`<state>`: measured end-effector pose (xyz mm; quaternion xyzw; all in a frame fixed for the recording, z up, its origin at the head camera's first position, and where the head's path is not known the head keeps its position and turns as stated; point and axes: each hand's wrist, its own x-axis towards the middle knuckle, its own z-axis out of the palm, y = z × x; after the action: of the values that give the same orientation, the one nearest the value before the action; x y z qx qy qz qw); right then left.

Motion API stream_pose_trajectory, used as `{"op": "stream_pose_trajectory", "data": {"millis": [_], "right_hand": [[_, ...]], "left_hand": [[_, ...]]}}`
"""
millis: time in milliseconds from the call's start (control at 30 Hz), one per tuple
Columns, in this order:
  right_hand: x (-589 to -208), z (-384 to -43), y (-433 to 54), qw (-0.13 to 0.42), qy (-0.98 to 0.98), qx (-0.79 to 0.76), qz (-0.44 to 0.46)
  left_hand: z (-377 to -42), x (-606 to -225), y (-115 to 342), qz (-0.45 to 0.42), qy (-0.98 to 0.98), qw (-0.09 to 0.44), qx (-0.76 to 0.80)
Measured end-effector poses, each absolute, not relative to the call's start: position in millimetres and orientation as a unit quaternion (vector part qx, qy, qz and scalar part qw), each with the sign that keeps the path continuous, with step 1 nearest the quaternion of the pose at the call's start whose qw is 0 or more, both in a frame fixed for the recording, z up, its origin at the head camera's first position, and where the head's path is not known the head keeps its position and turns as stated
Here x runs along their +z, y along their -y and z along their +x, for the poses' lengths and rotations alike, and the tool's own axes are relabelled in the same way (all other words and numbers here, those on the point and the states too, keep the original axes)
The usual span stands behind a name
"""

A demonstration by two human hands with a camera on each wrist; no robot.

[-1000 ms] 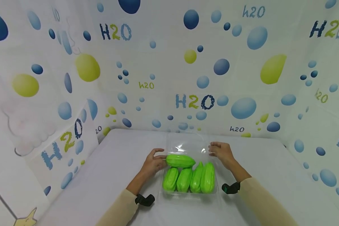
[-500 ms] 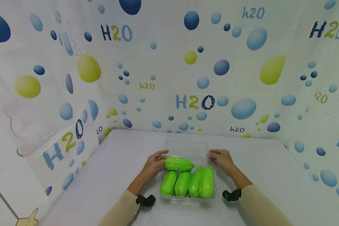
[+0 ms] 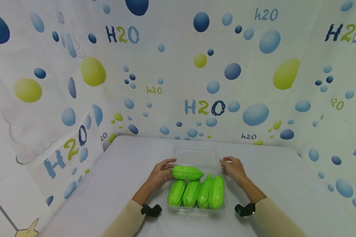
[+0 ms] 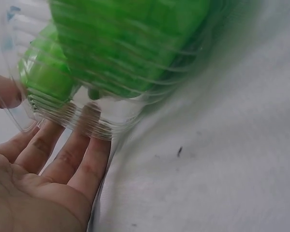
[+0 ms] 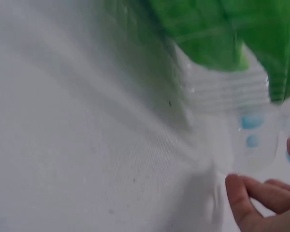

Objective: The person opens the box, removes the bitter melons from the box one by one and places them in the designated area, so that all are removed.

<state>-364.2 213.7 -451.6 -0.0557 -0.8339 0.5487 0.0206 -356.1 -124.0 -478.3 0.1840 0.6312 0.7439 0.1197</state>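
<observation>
A clear plastic clamshell container [image 3: 195,208] lies with its lid [image 3: 194,154] folded back flat on the table. Bright green, ribbed, oblong imitation vegetables [image 3: 191,194] fill it: several side by side, one lying crosswise [image 3: 187,172] at the back. My left hand [image 3: 161,174] grips its back left corner; in the left wrist view the fingertips [image 4: 89,113] press the ridged wall and the thumb [image 4: 4,92] is at the rim. By the back right corner is my right hand [image 3: 233,168], fingers loosely curled, holding nothing; in the right wrist view its fingertips [image 5: 233,182] are apart from the plastic.
A white cloth covers the table [image 3: 284,184]. Behind it hangs a white curtain [image 3: 172,65] printed with blue and green drops and H2O lettering. Black wrist cameras [image 3: 152,210] sit on both forearms.
The lid, which stood tilted up a second ago, has swung back and down. My right hand has lowered and moved slightly right, away from the plastic. My left hand stays at the container's corner.
</observation>
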Motion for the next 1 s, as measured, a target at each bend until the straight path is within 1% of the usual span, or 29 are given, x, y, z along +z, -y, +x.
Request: {"op": "stream_pose_trajectory", "data": {"millis": [200,367,533,733,1000], "right_hand": [[-439.0,-344.9,-206.7,0.052,0.886,0.458,-0.055],[-431.8,-330.1,-202.1,0.084,0.902,0.421,-0.049],[-427.7,-310.4,-198.1,0.095,0.903,0.420,-0.019],[-427.6,-290.1,-191.5,0.130,0.921,0.366,0.037],[-432.5,-274.3,-181.6,0.125,0.946,0.296,0.052]], "left_hand": [[-354.2,-478.3,127.3,0.198,-0.625,0.126,0.744],[-355.8,-478.5,129.3,0.216,-0.611,0.141,0.748],[-355.7,-477.9,131.4,0.226,-0.596,0.165,0.753],[-354.4,-474.9,134.1,0.233,-0.597,0.183,0.745],[-355.7,-475.3,135.4,0.227,-0.605,0.190,0.739]]}}
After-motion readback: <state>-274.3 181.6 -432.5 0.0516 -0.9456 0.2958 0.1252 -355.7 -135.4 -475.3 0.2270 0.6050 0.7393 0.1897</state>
